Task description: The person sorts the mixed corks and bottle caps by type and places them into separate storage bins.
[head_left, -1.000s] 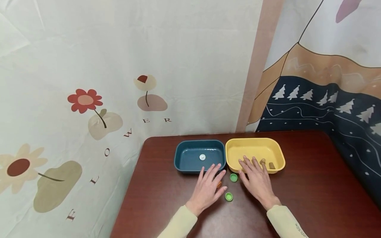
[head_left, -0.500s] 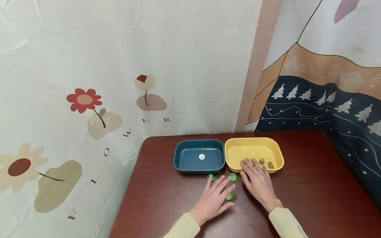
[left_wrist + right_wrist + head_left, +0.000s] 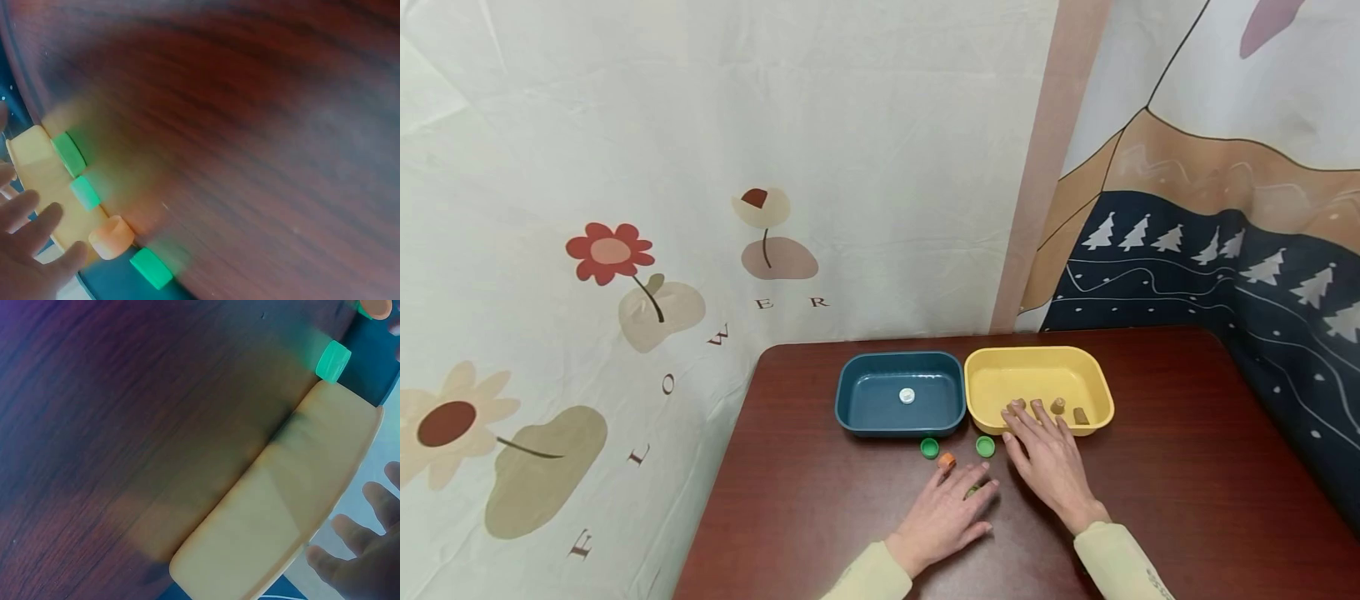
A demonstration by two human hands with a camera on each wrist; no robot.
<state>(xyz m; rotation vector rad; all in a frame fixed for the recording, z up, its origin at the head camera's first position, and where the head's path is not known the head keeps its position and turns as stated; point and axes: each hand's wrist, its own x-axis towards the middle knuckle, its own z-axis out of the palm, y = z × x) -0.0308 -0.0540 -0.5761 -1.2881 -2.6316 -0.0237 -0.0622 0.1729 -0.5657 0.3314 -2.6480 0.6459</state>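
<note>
Tabletop (image 3: 775, 508) passable lower left, lower right. Blue tray (image 3: 876, 408), yellow tray (image 3: 1022, 379) block lower centre. Green caps (image 3: 929, 448), orange piece (image 3: 947, 459) clutter strip just below; right hand (image 3: 1052, 468) overlaps yellow tray's near rim.

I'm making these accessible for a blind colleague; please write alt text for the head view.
A person's left hand is spread close to green caps and an orange cap on a brown table, while the right hand extends over the near rim of a yellow tray holding brown pieces. Left of that tray, a blue tray holds a white piece.
</note>
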